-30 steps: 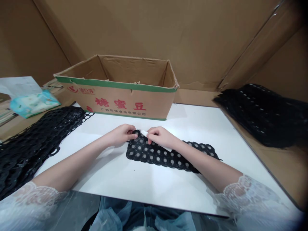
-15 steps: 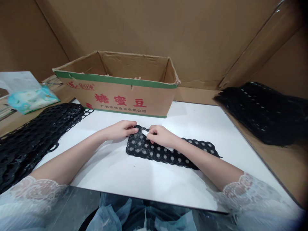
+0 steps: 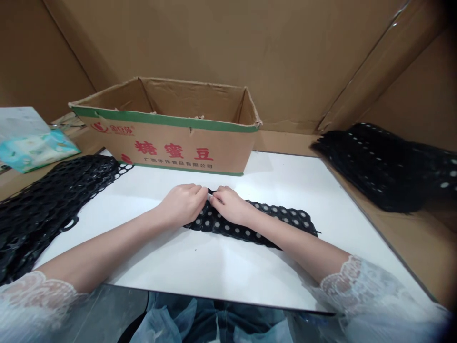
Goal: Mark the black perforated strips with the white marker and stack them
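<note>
A black sheet (image 3: 237,230) of joined rings with pale round centres lies flat across the white board. My left hand (image 3: 185,205) is closed over its left end, fingers curled at the upper corner; the fingertips are partly hidden. Close beside it, my right hand (image 3: 230,205) rests over the sheet with fingers bent around a small white stick-like piece (image 3: 210,196). Only a short bit of that white piece shows, between the two hands. The sheet's right part (image 3: 296,218) passes beneath my right forearm.
An open cardboard box (image 3: 171,147) with red lettering stands behind the sheet. Black ring netting (image 3: 57,190) is heaped at the left, below a tissue pack (image 3: 39,147). A pile of black sheets (image 3: 378,166) lies at the right, beyond the white board (image 3: 160,271).
My left hand has moved right and turned over the sheet's corner, its fingers now curled beside my right hand. The white piece is now mostly covered. The view has shifted slightly.
</note>
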`<state>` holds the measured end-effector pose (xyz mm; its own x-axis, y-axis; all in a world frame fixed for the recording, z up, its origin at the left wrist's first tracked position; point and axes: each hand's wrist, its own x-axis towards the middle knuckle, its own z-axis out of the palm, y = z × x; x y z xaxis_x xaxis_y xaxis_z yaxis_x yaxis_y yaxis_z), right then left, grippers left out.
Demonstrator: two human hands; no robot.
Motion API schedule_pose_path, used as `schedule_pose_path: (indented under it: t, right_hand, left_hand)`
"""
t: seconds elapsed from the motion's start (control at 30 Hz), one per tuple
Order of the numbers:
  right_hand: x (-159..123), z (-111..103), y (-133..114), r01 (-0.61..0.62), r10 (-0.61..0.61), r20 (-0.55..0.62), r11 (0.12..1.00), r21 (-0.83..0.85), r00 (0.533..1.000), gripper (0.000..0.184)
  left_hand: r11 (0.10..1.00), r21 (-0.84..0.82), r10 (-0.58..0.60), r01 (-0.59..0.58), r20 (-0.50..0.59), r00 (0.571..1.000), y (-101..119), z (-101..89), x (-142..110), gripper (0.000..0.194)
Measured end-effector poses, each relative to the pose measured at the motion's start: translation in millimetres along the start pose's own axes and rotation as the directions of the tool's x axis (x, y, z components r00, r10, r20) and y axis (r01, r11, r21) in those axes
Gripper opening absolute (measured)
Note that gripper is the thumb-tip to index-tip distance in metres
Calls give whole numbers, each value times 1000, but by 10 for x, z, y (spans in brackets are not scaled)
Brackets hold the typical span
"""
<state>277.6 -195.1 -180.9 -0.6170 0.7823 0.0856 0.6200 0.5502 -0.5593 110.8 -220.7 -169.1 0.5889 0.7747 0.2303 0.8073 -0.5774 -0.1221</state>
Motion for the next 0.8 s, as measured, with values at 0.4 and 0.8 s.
schedule_pose_path:
  t: [0.4,0.8]
  right_hand:
    - [24,-141,113,-18,-2,76,964,266,997,30]
    - [7,-131,61,-22,2,132,988,154,991,27]
  left_hand:
    - [895,-341,-283,287,63,957,-207,-12,62,26]
    - [779,-531,-92,334,431,898,-394,-135,28,30]
